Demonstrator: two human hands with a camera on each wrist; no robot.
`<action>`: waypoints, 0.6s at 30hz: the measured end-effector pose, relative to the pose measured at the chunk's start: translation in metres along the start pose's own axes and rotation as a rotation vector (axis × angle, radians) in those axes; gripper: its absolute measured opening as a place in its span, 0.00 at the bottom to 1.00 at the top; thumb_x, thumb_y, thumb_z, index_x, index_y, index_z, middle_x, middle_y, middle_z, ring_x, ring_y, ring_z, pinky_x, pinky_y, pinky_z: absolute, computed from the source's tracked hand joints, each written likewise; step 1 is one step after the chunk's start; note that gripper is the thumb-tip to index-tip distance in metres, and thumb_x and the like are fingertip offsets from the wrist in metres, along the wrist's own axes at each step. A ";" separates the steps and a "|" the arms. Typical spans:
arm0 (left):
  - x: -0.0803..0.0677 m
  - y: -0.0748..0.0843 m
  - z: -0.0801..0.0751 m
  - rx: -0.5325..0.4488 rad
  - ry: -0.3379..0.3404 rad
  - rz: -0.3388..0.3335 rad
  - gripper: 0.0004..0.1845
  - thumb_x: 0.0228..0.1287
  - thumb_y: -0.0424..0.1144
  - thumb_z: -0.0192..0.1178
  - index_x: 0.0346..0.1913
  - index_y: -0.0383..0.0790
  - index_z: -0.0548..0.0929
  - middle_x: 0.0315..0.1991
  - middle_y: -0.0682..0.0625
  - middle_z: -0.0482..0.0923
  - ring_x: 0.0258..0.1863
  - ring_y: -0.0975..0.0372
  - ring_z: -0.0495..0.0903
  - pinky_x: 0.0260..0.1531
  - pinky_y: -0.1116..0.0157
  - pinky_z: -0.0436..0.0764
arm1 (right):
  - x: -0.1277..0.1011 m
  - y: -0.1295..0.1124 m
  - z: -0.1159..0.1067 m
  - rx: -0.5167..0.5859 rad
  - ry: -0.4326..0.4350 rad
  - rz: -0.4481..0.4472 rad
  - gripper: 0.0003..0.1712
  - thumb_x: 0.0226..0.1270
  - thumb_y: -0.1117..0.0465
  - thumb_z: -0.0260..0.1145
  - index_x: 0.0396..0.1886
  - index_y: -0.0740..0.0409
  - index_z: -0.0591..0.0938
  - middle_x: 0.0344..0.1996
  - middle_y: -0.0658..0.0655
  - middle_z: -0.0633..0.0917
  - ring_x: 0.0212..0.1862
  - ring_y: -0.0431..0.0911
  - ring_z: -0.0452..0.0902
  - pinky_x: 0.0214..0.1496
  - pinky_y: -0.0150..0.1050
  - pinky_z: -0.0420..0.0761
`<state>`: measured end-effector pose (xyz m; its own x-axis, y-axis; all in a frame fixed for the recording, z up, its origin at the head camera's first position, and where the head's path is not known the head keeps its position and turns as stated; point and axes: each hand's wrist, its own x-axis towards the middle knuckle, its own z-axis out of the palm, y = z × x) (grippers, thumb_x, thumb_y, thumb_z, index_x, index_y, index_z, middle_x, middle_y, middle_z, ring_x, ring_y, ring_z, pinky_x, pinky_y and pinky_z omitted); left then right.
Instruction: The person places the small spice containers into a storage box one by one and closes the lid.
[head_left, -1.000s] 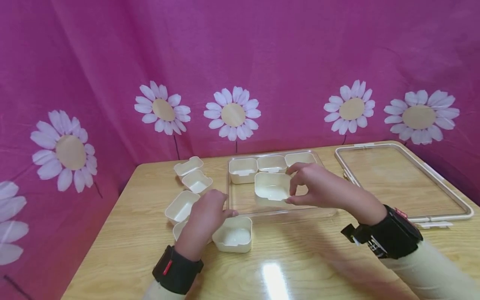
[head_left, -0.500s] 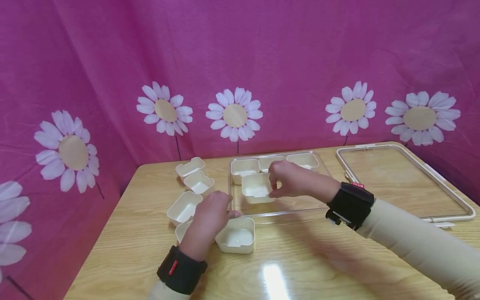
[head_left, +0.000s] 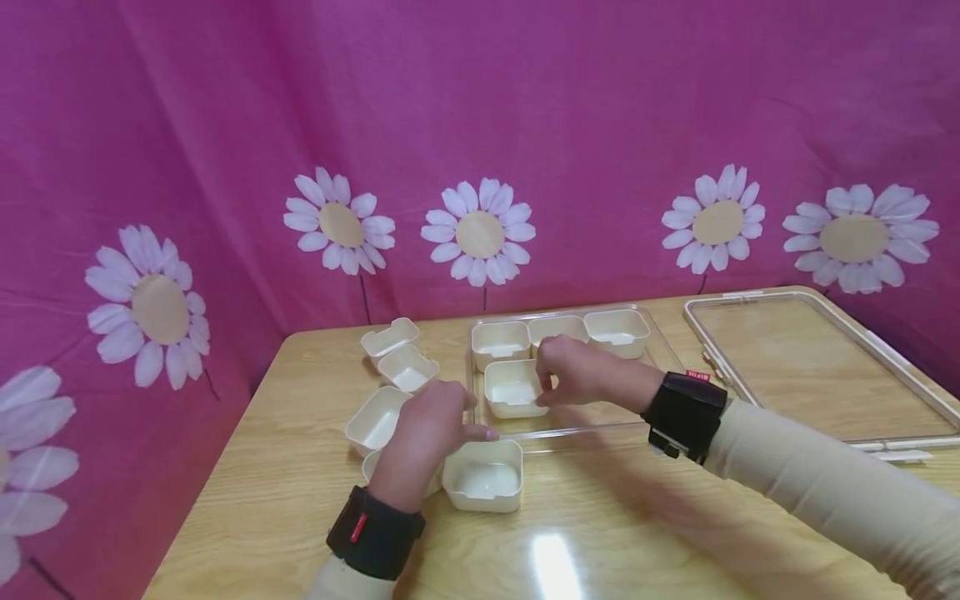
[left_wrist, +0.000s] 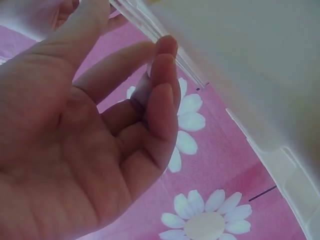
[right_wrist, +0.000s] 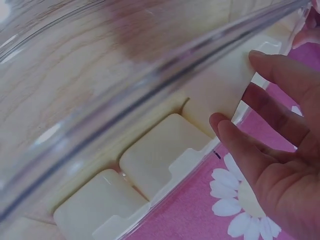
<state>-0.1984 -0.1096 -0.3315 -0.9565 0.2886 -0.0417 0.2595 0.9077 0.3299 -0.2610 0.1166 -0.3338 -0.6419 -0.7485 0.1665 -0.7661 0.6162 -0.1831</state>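
My right hand (head_left: 573,371) pinches the right side of a small cream plastic container (head_left: 510,390). That container stands inside a shallow clear plastic box (head_left: 585,421), in front of a back row of three similar ones. In the right wrist view, thumb and fingertips lie against the container (right_wrist: 215,92), seen through the clear wall. At the box's front left corner is my left hand (head_left: 427,437), its thumb by the front edge and its bent fingers by the left edge. The left wrist view shows those fingertips (left_wrist: 167,47) right at the clear rim, with nothing inside the palm (left_wrist: 55,150).
Several more cream containers stand left of the box, one (head_left: 483,477) just in front of its corner and another (head_left: 390,337) at the back. A clear lid with a pale frame (head_left: 896,358) lies to the right. A pink flowered curtain (head_left: 585,100) hangs behind the wooden table (head_left: 247,500).
My right hand has moved left and lowered the cream container into the front left of the clear box. The left hand stays by the box's corner.
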 end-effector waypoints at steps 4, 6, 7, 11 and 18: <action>0.005 0.001 0.001 0.017 0.002 -0.008 0.21 0.48 0.53 0.80 0.36 0.40 0.89 0.27 0.52 0.81 0.29 0.60 0.77 0.30 0.63 0.75 | 0.000 0.003 0.005 0.007 0.000 0.002 0.13 0.51 0.63 0.81 0.15 0.57 0.85 0.21 0.51 0.80 0.28 0.40 0.72 0.34 0.35 0.77; 0.007 0.002 0.001 0.029 0.001 -0.009 0.20 0.47 0.54 0.80 0.28 0.41 0.86 0.21 0.54 0.73 0.25 0.61 0.71 0.26 0.65 0.69 | 0.001 0.005 0.006 0.010 0.000 0.000 0.13 0.51 0.64 0.81 0.15 0.57 0.84 0.21 0.52 0.80 0.28 0.40 0.72 0.34 0.35 0.77; 0.007 0.003 0.000 0.034 -0.002 -0.010 0.21 0.47 0.55 0.80 0.24 0.42 0.83 0.19 0.54 0.68 0.23 0.61 0.68 0.24 0.65 0.66 | 0.001 0.005 0.006 0.011 0.000 -0.003 0.13 0.51 0.64 0.80 0.15 0.57 0.84 0.20 0.52 0.81 0.28 0.40 0.72 0.34 0.35 0.77; 0.008 0.007 -0.002 0.063 -0.007 -0.021 0.24 0.45 0.55 0.81 0.21 0.44 0.77 0.18 0.53 0.66 0.22 0.60 0.68 0.23 0.64 0.65 | 0.003 0.007 0.007 0.011 0.000 -0.021 0.13 0.52 0.64 0.80 0.15 0.58 0.84 0.19 0.53 0.81 0.26 0.39 0.71 0.33 0.34 0.76; 0.011 0.011 -0.003 0.110 -0.006 -0.042 0.24 0.44 0.55 0.81 0.29 0.42 0.80 0.23 0.50 0.73 0.27 0.58 0.73 0.27 0.61 0.73 | 0.010 0.008 0.007 0.015 0.007 -0.029 0.12 0.51 0.64 0.80 0.16 0.58 0.85 0.19 0.53 0.81 0.25 0.38 0.70 0.32 0.34 0.76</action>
<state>-0.2068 -0.0971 -0.3252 -0.9662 0.2510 -0.0592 0.2323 0.9469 0.2223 -0.2732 0.1129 -0.3401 -0.6196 -0.7644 0.1783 -0.7838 0.5902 -0.1930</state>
